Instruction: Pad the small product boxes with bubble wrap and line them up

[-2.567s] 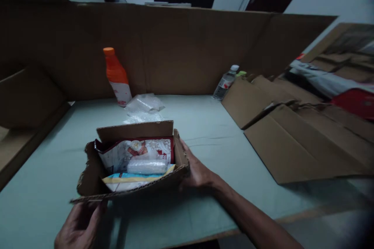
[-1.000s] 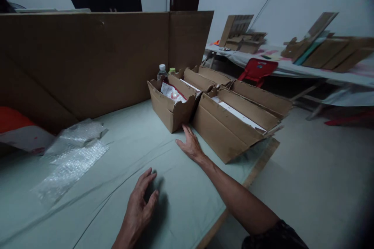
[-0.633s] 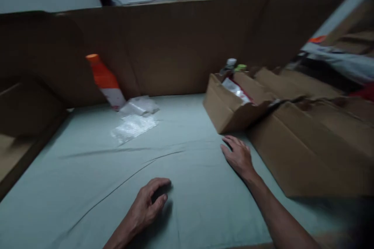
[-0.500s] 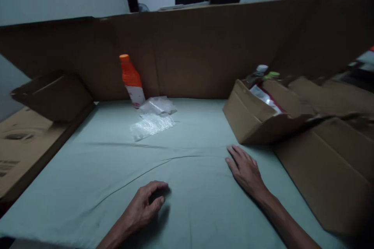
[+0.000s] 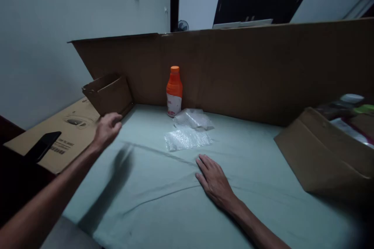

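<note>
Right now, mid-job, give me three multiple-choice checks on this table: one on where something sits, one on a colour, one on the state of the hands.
1. Where does the bottle stand?
A. Upright against the cardboard wall, behind the bubble wrap
B. Inside the open box at the right
C. Lying by the phone

2. What colour is the bottle's cap and upper body?
A. Green
B. Orange
C. Blue

3. How are the hands?
A. Both grip the bottle
B. The right hand holds the bubble wrap
C. Both are empty: the right hand lies flat on the table cloth, the left hand is raised toward the small cardboard box

Answers:
1 A, it stands at the wall's foot just behind the wrap.
2 B, orange above a white label.
3 C, nothing shows in either hand.
</note>
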`<state>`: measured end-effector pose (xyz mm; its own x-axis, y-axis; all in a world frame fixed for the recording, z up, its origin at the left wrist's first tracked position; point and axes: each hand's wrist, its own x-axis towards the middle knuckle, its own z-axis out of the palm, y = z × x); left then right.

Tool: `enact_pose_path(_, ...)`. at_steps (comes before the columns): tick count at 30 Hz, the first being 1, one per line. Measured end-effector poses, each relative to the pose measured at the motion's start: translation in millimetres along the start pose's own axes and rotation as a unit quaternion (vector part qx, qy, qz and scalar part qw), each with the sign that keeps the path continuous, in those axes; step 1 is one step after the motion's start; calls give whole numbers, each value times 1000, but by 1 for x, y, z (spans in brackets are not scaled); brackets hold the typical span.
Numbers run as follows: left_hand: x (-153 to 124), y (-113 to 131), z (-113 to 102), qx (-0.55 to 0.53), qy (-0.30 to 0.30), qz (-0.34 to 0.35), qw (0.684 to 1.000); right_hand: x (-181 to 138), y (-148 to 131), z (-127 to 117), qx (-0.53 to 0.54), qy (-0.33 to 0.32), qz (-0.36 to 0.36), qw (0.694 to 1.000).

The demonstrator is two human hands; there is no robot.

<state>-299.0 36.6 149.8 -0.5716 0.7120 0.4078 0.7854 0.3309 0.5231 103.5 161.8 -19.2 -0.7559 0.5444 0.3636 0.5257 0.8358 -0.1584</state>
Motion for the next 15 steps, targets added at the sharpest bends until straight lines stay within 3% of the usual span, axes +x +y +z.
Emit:
enact_pose_path(3, 67, -19, -29, 60, 86, -8, 994, 0, 3, 4, -10, 7, -4, 1000)
enact_pose_path(7, 118, -31, -46, 101, 83, -27, 991, -2, 5, 0, -9, -4, 2, 1000)
enact_pose_path(11, 134, -40, -46, 110, 30, -65, 991, 1, -3, -9, 4, -27, 12, 1000)
enact_pose_path(15, 116, -48, -48, 130, 20, -56, 990, 3, -10, -15, 20, -31, 29, 999)
